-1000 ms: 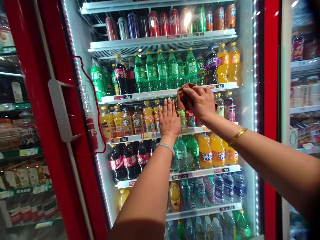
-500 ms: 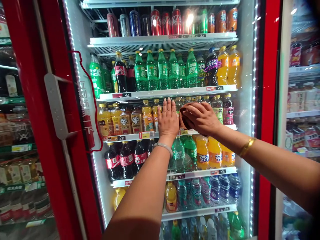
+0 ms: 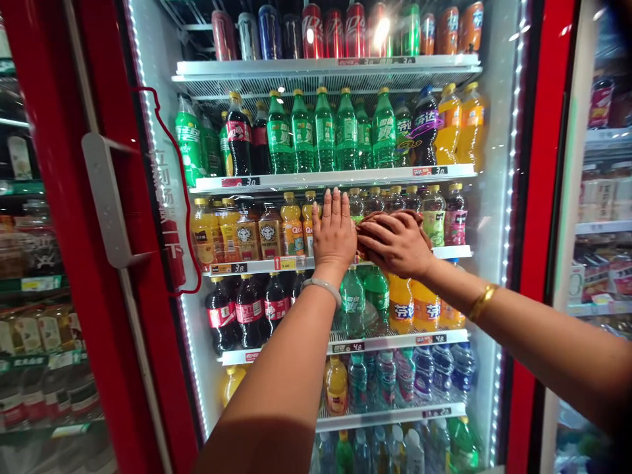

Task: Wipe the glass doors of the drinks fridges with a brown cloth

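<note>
We have our left hand point(image 3: 336, 237) open and, it seems, flat against the glass point(image 3: 496, 131), holding nothing. Our right hand point(image 3: 397, 247), fingers together and slightly bent, covers the bunched cloth point(image 3: 417, 221) just beside it; how tightly it grips, we cannot tell. The cloth sits between the glass's left and right edges, somewhat nearer the right. We would do best to spread it under the whole palm, press evenly, and hold bare fingertips and bangle point(image 3: 483, 303) clear.

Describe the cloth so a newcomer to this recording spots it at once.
Start at the red-framed drinks cooler, then find the right hand, gold bracelet on its arm. Bunched beneath that hand is the cloth, reddish-brown and creased, unlike the labelled bottles behind.
</note>
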Demonstrator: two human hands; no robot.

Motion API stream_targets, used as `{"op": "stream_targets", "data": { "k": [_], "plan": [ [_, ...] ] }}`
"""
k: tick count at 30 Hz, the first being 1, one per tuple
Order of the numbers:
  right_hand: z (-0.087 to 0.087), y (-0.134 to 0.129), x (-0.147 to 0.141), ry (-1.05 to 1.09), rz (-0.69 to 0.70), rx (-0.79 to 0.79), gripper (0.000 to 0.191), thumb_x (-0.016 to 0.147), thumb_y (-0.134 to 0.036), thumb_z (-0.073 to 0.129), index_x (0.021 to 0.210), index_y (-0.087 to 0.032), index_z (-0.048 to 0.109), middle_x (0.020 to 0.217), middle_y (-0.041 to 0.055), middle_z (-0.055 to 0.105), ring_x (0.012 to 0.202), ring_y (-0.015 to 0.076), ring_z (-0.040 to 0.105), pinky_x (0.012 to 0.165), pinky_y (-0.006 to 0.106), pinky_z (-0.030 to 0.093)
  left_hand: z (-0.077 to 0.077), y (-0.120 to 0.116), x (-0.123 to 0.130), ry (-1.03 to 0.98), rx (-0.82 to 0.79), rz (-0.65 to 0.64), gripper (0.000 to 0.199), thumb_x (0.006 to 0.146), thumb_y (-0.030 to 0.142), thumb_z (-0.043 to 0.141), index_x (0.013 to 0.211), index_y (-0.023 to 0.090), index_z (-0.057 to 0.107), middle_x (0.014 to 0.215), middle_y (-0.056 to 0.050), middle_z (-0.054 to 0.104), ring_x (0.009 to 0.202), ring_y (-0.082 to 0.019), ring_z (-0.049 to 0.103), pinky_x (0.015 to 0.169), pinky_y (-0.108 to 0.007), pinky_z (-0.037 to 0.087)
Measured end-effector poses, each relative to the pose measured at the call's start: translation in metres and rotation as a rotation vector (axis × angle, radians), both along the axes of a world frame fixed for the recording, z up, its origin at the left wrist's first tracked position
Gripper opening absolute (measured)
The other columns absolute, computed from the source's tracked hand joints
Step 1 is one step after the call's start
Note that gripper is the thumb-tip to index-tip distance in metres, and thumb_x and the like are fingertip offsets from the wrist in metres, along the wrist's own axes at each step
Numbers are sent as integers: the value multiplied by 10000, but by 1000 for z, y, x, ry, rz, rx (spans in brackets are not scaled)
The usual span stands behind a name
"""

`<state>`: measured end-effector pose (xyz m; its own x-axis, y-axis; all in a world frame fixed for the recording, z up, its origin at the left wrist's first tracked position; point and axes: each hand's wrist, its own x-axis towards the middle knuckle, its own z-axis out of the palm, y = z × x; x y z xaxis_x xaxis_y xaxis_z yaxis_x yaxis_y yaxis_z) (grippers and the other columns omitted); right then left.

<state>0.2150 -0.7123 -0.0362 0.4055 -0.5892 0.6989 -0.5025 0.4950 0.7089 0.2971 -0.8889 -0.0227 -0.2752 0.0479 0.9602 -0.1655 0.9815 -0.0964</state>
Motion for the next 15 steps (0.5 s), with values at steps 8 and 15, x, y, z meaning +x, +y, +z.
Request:
{"op": "stream_targets", "data": {
  "k": [8,15],
  "plan": [
    [59,8,-21,-224,-36,-498,248,1010,-440,510,1127,-316,690,1314,81,665,1167,324,511,901,511,361,0,-1,-3,20,0,-17,627,1061,224,391,1674,121,306,1775,-124,220,1670,-273,151,1375,-562,26],
    [-3,-8,1,-113,1,-252,74,935,-340,663,980,-307,712,1256,29,718,1211,283,541,976,490,352,-1,-1,-2,34,-34,-1,609,1079,233,348,1669,89,302,1770,-134,225,1664,-278,167,1375,-558,60]
  ]
}}
